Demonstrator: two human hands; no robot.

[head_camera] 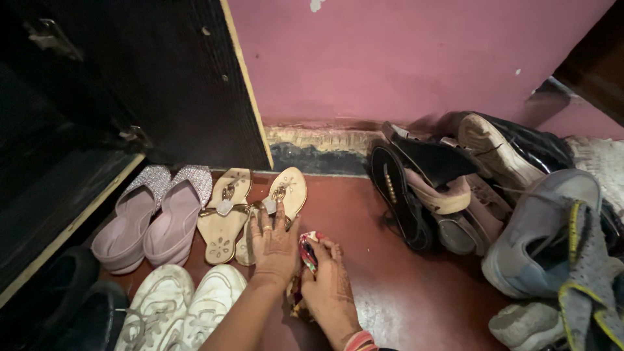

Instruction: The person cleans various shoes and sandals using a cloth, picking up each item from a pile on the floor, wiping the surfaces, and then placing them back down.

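We have one view only, from a camera worn on the head, looking steeply down and forward at the red floor (403, 286) where it meets the pink wall (390, 58). We sit close, both hands low in the picture.

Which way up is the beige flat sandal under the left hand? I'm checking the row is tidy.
Upright. The beige flat sandal lies sole down, footbed and metal strap facing up, left hand resting on it.

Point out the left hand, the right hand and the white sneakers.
left hand (275, 246), head view, back of the hand
right hand (330, 289), head view, back of the hand
white sneakers (209, 302), head view, toe of the right-side sneaker
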